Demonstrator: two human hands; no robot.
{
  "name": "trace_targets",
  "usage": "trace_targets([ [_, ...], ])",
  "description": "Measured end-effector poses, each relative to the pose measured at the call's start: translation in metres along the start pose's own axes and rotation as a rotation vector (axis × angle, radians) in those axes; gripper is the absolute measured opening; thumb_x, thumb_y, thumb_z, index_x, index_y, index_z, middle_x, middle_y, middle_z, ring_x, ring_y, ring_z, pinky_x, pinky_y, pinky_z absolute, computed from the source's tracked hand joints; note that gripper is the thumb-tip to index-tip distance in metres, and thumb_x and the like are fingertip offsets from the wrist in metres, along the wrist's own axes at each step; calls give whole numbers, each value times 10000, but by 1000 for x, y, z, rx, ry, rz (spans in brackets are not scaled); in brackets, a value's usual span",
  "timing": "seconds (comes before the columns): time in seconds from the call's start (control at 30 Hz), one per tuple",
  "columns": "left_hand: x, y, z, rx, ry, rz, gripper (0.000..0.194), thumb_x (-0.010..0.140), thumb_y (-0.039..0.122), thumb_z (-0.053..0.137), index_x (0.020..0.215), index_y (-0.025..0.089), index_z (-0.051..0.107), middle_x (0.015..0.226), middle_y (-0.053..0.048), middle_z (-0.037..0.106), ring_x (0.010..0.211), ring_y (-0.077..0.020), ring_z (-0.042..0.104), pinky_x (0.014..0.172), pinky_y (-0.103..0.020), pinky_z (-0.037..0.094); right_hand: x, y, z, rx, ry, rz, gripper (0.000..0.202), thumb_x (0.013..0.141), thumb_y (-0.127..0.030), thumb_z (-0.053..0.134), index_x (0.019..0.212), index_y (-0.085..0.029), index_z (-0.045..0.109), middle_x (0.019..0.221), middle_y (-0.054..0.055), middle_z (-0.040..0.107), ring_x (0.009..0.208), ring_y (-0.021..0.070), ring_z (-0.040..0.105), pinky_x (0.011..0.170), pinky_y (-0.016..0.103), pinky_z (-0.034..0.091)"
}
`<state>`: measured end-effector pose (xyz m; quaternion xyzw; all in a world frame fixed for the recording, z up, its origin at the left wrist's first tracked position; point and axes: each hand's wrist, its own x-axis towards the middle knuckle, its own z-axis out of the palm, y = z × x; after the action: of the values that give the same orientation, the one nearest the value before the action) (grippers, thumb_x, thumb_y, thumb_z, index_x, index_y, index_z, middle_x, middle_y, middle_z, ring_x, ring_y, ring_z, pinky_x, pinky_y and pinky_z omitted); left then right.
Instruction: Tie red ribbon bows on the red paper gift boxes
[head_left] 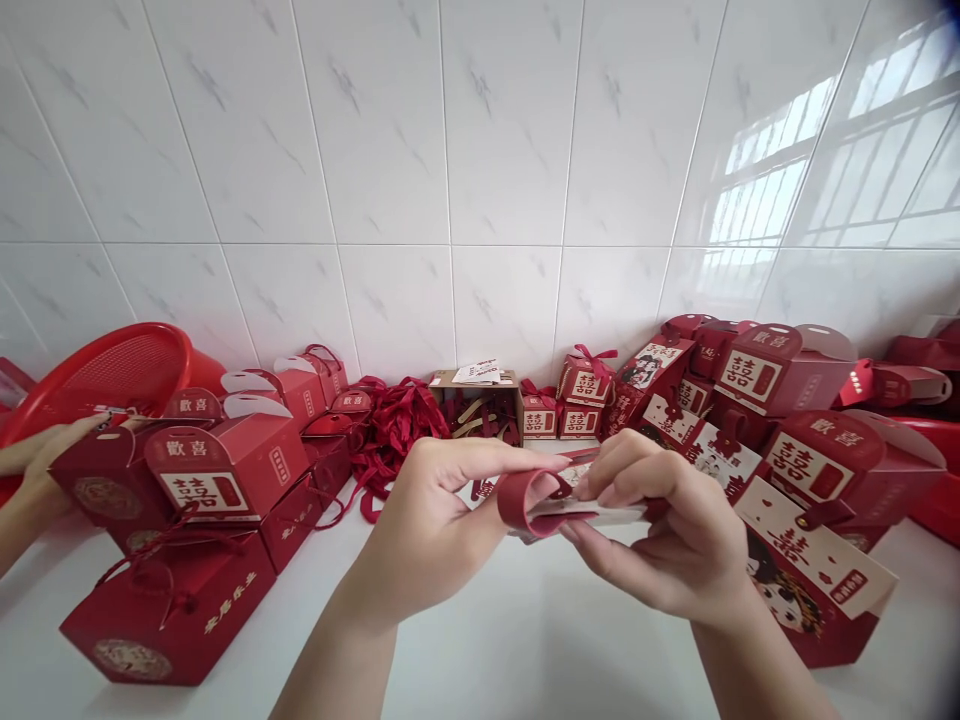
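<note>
Both hands hold a small red and white paper box [555,508] above the white table, in the middle of the view. At its left end, beside a curled red strap, my left hand [442,535] is closed on it with thumb and fingers. My right hand [667,525] grips the right end, fingertips on top and thumb below. The hands hide much of the box, so its full shape cannot be made out.
Red gift boxes [225,465] stack at the left, more boxes [817,480] at the right. Red ribbons [401,425] and an open carton [484,408] lie near the tiled wall. Another person's hand [45,460] shows by a red basket [127,375] at the far left.
</note>
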<state>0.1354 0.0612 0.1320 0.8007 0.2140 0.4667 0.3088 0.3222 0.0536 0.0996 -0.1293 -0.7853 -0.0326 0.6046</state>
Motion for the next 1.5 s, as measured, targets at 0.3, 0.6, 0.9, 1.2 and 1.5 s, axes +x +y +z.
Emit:
trace_targets([
  [0.3, -1, 0, 3, -99, -11, -69, 181, 867, 188, 600, 913, 262, 759, 748, 10, 733, 660, -110, 647, 597, -186, 536, 1, 1, -3, 45, 34, 31, 280, 717, -32, 684, 857, -182, 494, 744, 38, 577, 641, 162, 551, 515, 300, 452],
  [0.6, -1, -7, -11, -116, -168, 44, 271, 798, 164, 627, 1062, 197, 680, 983, -86, 695, 877, -223, 644, 755, -343, 540, -2, 2, -5, -16, 95, -46, 312, 692, -1, 712, 876, -171, 526, 749, 46, 616, 641, 174, 595, 565, 340, 493],
  [0.9, 7, -19, 3, 11, 19, 366, 247, 760, 13, 656, 891, 219, 698, 848, -46, 723, 874, -197, 627, 808, -354, 518, -1, 5, 0, -30, 170, -47, 217, 759, -65, 695, 882, -196, 573, 736, 37, 641, 644, 178, 609, 577, 332, 505],
  [1.2, 8, -13, 0, 205, 46, 524, 269, 815, 9, 577, 926, 223, 696, 824, -34, 734, 802, -177, 637, 792, -354, 518, 7, 0, -4, -160, 30, -43, 209, 868, -159, 572, 1059, -175, 655, 837, 90, 628, 703, 182, 605, 564, 300, 515],
  [1.5, 8, -14, -1, 168, 42, 498, 276, 786, 1, 614, 942, 217, 687, 833, -37, 719, 815, -174, 622, 756, -328, 521, 3, 3, 6, -225, 123, -97, 137, 814, -71, 578, 909, -159, 624, 756, 82, 593, 676, 195, 605, 534, 308, 516],
])
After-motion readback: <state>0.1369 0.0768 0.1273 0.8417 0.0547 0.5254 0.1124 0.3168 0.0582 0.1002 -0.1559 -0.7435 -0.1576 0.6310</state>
